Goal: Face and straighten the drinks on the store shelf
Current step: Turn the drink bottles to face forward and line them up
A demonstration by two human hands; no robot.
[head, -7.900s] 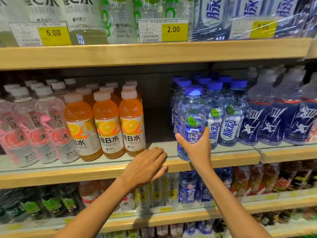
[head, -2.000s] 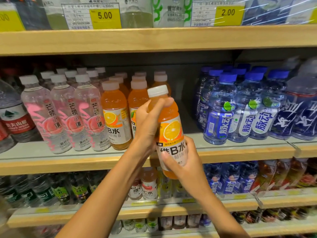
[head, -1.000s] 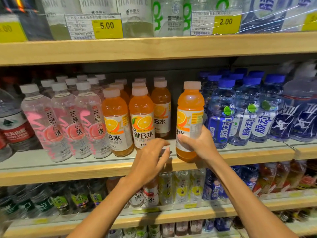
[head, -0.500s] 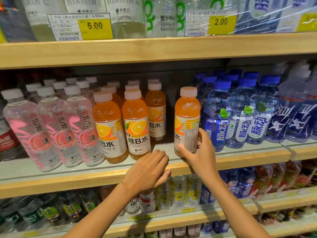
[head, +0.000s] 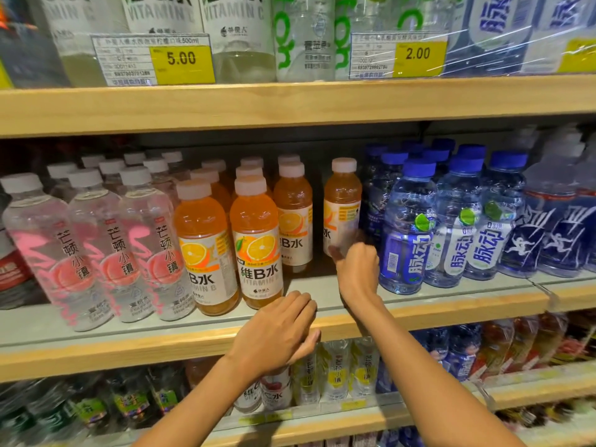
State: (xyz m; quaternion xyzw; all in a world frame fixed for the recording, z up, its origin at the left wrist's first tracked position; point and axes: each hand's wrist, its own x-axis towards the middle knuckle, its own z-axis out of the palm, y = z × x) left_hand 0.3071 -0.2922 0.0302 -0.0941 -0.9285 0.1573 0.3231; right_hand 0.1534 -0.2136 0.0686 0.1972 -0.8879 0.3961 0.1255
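the right hand (head: 358, 272) reaches into the middle shelf (head: 451, 312), its grip closed around the lower part of one orange bottle (head: 342, 201), thumb on the left side, fingers curled round the right. that bottle stands upright, set back from the shelf's front edge, in the gap between the rows of orange drinks (head: 256, 240) and the blue-capped bottles (head: 408, 227). its label is turned partly aside, with only a slice of the orange picture showing. the left hand (head: 277, 330) lies palm down on the wooden front lip of the same shelf, its grip loose and holding nothing. clear bottles with pink labels (head: 122, 240) stand at the left end of the row.
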